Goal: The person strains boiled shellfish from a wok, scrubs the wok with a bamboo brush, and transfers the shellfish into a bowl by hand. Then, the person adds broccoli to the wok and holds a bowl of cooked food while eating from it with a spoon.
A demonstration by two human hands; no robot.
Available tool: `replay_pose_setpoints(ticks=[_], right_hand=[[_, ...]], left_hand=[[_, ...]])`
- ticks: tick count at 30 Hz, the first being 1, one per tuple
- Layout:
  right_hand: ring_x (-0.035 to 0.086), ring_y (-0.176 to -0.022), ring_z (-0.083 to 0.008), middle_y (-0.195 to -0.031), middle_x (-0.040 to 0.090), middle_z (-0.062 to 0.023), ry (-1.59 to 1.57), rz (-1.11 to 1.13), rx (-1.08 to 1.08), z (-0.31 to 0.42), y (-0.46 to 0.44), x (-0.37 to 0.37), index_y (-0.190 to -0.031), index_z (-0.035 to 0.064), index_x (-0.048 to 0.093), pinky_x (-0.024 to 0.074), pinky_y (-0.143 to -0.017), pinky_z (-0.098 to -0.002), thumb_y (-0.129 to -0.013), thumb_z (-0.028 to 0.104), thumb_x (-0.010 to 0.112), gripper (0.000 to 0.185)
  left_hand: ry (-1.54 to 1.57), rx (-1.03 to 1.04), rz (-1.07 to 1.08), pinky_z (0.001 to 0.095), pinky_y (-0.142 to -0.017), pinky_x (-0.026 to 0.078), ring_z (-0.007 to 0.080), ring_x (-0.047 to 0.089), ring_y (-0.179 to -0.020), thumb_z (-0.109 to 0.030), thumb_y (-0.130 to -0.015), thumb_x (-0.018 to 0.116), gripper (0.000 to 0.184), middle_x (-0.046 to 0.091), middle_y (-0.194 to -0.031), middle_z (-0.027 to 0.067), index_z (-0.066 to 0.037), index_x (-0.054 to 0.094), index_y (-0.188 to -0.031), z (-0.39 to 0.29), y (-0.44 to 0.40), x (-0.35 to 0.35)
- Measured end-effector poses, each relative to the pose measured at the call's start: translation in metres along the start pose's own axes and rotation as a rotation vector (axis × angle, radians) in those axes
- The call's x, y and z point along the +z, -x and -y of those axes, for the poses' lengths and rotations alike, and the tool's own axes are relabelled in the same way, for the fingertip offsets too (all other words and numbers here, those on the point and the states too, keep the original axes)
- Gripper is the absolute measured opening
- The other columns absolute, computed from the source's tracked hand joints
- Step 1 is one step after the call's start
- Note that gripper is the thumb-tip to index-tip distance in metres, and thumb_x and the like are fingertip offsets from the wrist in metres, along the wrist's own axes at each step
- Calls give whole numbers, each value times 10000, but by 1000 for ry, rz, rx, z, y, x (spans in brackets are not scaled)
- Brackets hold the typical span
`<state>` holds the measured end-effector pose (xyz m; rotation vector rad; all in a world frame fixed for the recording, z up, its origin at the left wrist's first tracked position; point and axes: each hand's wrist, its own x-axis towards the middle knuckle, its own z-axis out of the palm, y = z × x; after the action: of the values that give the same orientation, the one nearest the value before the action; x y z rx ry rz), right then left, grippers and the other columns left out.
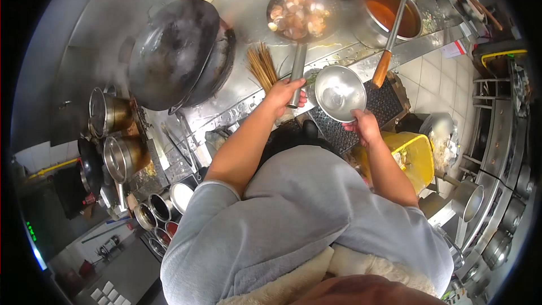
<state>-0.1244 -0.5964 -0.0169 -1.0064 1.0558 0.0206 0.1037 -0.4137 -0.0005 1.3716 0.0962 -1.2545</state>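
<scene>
My left hand (287,97) is closed around the metal handle of a strainer ladle (299,14), which holds pieces of browned food on the steel counter. At the lower rim of an empty-looking steel bowl (340,93), my right hand (362,126) grips with its fingers. The bowl is tilted and sits just right of the ladle's handle. Beside my left hand lies a bamboo brush (261,66). A pot of reddish-brown liquid (384,11) stands to the upper right, with a wooden-handled ladle (389,45) resting across its rim.
A large black wok (174,53) steams at the left. Lidded pots (121,158) and small seasoning containers (160,207) stand at the lower left. A yellow bin (415,161) is below my right forearm. Shelves with pans (467,200) line the right side.
</scene>
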Motion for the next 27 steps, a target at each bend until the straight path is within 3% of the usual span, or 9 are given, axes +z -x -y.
replay_pose_setpoints(ticks=[2,5,6,10,12,15,17,23,27], right_hand=[[679,-711,-214,-962,681,-157,21,10,-25,-4,9,15,-1206,-84,540,589,-594,-302,-931,139,545,354],[679,-776,-196,-1023,682,-137,44,8,-91,-2,47,44,-1228,-69,554,582,-608,-296,-935,157,562,370],[678,-786,-191,-1036,682,-134,60,15,-114,-5,50,51,-1234,-64,556,582,-619,-298,-935,164,569,377],[666,-776,-170,-1005,690,-127,182,19,-302,12,77,100,-1226,-56,572,557,-635,-283,-942,197,587,380],[664,-741,-154,-949,691,-111,286,16,-400,22,91,124,-1193,-42,602,547,-629,-277,-966,263,597,380],[658,-682,-147,-879,685,-99,454,107,-317,50,94,139,-1136,-33,633,537,-629,-278,-983,318,602,384],[662,-636,-148,-800,678,-92,491,-75,-483,71,83,153,-1040,-33,658,520,-623,-290,-989,330,596,372],[686,-925,-374,-945,729,-168,1196,-365,-1011,181,-79,171,-1053,55,688,525,-841,-434,-931,413,603,388],[682,-1027,-331,-981,727,-195,1145,-217,-669,226,-174,216,-1036,30,705,513,-899,-420,-874,400,638,410]], left_hand=[[38,9,68,334,-679,554,215,662,-776,-316,-962,660,368,662,-900,96,14,595,-1110,0,4,-11],[-532,635,-327,293,-732,533,173,651,-799,-339,-965,656,374,678,-908,91,27,624,-1039,36,-7,-48],[-509,674,-408,354,-785,520,236,671,-851,-363,-915,696,402,684,-881,142,29,638,-983,14,37,-35],[-587,440,-168,286,-639,518,137,618,-726,-268,-984,623,304,668,-884,79,34,633,-1017,1,106,-49],[-449,478,-153,282,-615,525,136,619,-703,-273,-990,611,309,671,-888,88,32,633,-1037,5,122,-63],[-321,440,-198,273,-623,548,138,638,-702,-221,-990,582,280,682,-908,103,42,629,-1072,8,134,-94],[-253,431,-260,277,-634,554,142,649,-716,-191,-986,569,261,687,-922,106,48,627,-1075,10,145,-109],[-137,409,-361,284,-618,558,139,656,-751,-169,-970,568,232,690,-901,101,45,647,-1011,33,153,-128],[-118,412,-516,296,-619,541,115,613,-682,-200,-957,609,226,629,-762,49,9,618,-873,45,130,-116]])
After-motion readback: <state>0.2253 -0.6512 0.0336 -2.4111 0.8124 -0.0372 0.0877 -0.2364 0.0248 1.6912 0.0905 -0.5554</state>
